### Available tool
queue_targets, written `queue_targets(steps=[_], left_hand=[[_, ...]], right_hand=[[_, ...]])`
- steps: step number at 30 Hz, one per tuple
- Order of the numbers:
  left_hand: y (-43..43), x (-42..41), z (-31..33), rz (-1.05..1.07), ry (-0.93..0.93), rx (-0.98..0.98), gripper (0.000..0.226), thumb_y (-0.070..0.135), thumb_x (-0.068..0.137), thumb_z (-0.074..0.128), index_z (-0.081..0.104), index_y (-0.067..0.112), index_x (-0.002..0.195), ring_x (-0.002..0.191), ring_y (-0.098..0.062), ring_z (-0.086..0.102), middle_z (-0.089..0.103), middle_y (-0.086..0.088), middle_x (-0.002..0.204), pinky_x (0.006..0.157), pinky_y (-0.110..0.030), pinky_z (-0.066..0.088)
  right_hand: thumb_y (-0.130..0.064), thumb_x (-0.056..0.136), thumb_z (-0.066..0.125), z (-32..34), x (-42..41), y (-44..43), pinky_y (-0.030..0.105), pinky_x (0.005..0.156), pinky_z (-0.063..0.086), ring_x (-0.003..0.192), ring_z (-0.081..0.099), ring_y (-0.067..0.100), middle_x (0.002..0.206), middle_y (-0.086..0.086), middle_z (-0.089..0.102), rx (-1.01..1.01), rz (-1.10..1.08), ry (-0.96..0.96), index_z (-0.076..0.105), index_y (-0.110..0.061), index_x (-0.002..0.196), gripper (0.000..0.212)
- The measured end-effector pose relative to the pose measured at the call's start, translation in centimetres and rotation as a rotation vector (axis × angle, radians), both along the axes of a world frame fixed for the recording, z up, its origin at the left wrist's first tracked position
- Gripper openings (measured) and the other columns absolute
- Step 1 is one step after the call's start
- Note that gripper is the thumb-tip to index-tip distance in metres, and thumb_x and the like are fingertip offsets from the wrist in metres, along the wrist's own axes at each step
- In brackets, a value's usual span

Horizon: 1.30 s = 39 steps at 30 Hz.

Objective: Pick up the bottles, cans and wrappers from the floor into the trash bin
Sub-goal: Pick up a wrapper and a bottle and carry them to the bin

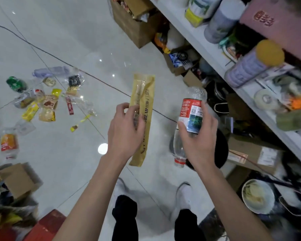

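My left hand [127,127] grips a long tan bread wrapper [142,101] at its middle, held up over the floor. My right hand [200,134] grips a clear plastic bottle with a red label [192,101], its cap end pointing down. Right below and behind that hand sits a dark round trash bin [222,150], mostly hidden. On the floor at the left lie several wrappers [47,105], a green can [16,84], a clear bottle [50,71] and an orange-labelled bottle [9,143].
A white shelf unit [215,54] crowded with canisters runs along the right. Cardboard boxes [132,23] stand under it and another box [19,180] at the lower left. A black cable [59,58] crosses the tiled floor. My feet [184,193] are below.
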<state>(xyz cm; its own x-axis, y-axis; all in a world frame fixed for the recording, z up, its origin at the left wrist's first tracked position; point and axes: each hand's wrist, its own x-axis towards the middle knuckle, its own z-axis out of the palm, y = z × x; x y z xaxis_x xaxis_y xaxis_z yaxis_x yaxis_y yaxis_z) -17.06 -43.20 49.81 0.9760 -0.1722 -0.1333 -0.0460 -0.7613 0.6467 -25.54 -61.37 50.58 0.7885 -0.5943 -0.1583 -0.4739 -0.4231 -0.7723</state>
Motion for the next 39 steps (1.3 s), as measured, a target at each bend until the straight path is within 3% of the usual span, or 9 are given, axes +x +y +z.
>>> queue_targets(steps=[4, 8, 11, 13, 18, 28, 31, 36, 39], left_hand=[[-8.1, -5.2, -3.5, -0.074, 0.052, -0.005, 0.04, 0.038, 0.1, 0.05, 0.057, 0.02, 0.135, 0.101, -0.025, 0.063, 0.045, -0.002, 0.139, 0.08, -0.039, 0.054], [-14.9, -9.2, -7.4, -0.141, 0.112, -0.01, 0.04, 0.04, 0.1, 0.049, 0.057, 0.021, 0.135, 0.101, -0.024, 0.063, 0.045, -0.001, 0.139, 0.082, -0.043, 0.056], [-18.9, -11.1, -10.2, -0.203, 0.134, -0.012, 0.039, 0.043, 0.101, 0.05, 0.058, 0.025, 0.133, 0.098, -0.021, 0.064, 0.044, 0.001, 0.139, 0.08, -0.04, 0.056], [-20.7, -11.8, -11.8, -0.234, 0.145, -0.012, 0.038, 0.045, 0.1, 0.05, 0.06, 0.028, 0.132, 0.099, -0.021, 0.065, 0.042, 0.002, 0.143, 0.079, -0.037, 0.056], [-22.2, -12.0, -14.9, -0.152, 0.111, 0.032, 0.037, 0.04, 0.099, 0.052, 0.063, 0.021, 0.128, 0.11, -0.029, 0.061, 0.044, -0.006, 0.146, 0.088, -0.049, 0.054], [-20.3, -11.0, -16.6, -0.106, 0.087, 0.013, 0.031, 0.033, 0.1, 0.054, 0.062, 0.021, 0.127, 0.108, -0.024, 0.061, 0.046, -0.004, 0.142, 0.082, -0.043, 0.055], [-19.8, -10.7, -16.3, -0.099, 0.088, 0.0, 0.031, 0.034, 0.1, 0.054, 0.062, 0.021, 0.127, 0.111, -0.023, 0.061, 0.046, -0.003, 0.141, 0.083, -0.043, 0.055], [-18.1, -10.0, -14.3, -0.084, 0.077, -0.03, 0.031, 0.034, 0.099, 0.054, 0.06, 0.024, 0.128, 0.113, -0.021, 0.06, 0.046, -0.001, 0.141, 0.084, -0.045, 0.055], [-16.2, -8.9, -12.7, -0.064, 0.075, -0.038, 0.031, 0.033, 0.099, 0.054, 0.059, 0.024, 0.129, 0.116, -0.02, 0.057, 0.044, 0.0, 0.142, 0.086, -0.044, 0.054]], right_hand=[[-0.035, 0.092, 0.074, -2.8, -6.4, -7.4, 0.002, 0.09, 0.032, 0.109, 0.038, -0.008, 0.144, 0.0, 0.036, -0.046, -0.088, 0.072, 0.027, -0.038, 0.159, 0.081], [-0.031, 0.093, 0.074, -5.9, -11.0, -12.8, -0.012, 0.079, 0.026, 0.095, 0.037, -0.019, 0.144, 0.007, 0.037, -0.062, -0.106, 0.155, 0.026, -0.031, 0.16, 0.082], [-0.033, 0.094, 0.073, -8.0, -13.2, -15.5, -0.014, 0.074, 0.025, 0.098, 0.028, -0.043, 0.146, 0.006, 0.035, -0.019, -0.139, 0.207, 0.024, -0.033, 0.16, 0.082], [-0.034, 0.094, 0.073, -9.6, -14.2, -16.8, -0.014, 0.074, 0.024, 0.097, 0.027, -0.044, 0.147, 0.007, 0.036, -0.02, -0.148, 0.222, 0.025, -0.032, 0.16, 0.082], [-0.039, 0.094, 0.071, -13.6, -15.2, -18.8, 0.0, 0.076, 0.032, 0.102, 0.042, -0.003, 0.151, 0.006, 0.035, -0.015, -0.122, 0.279, 0.023, -0.038, 0.159, 0.081], [-0.052, 0.095, 0.065, -18.2, -14.7, -18.5, 0.041, 0.108, 0.044, 0.137, 0.047, 0.03, 0.157, 0.011, 0.03, -0.089, -0.055, 0.367, 0.021, -0.037, 0.16, 0.08], [-0.048, 0.095, 0.067, -17.4, -14.3, -18.2, 0.03, 0.105, 0.04, 0.136, 0.047, 0.026, 0.153, 0.008, 0.035, -0.101, -0.054, 0.306, 0.027, -0.033, 0.159, 0.077], [-0.039, 0.096, 0.068, -15.2, -12.6, -17.0, -0.005, 0.09, 0.026, 0.135, 0.045, 0.015, 0.15, 0.005, 0.037, -0.085, -0.035, 0.231, 0.033, -0.03, 0.158, 0.072], [-0.038, 0.096, 0.069, -13.3, -10.8, -15.2, 0.005, 0.099, 0.029, 0.133, 0.04, 0.006, 0.15, 0.004, 0.038, -0.102, -0.006, 0.176, 0.037, -0.026, 0.157, 0.07]])
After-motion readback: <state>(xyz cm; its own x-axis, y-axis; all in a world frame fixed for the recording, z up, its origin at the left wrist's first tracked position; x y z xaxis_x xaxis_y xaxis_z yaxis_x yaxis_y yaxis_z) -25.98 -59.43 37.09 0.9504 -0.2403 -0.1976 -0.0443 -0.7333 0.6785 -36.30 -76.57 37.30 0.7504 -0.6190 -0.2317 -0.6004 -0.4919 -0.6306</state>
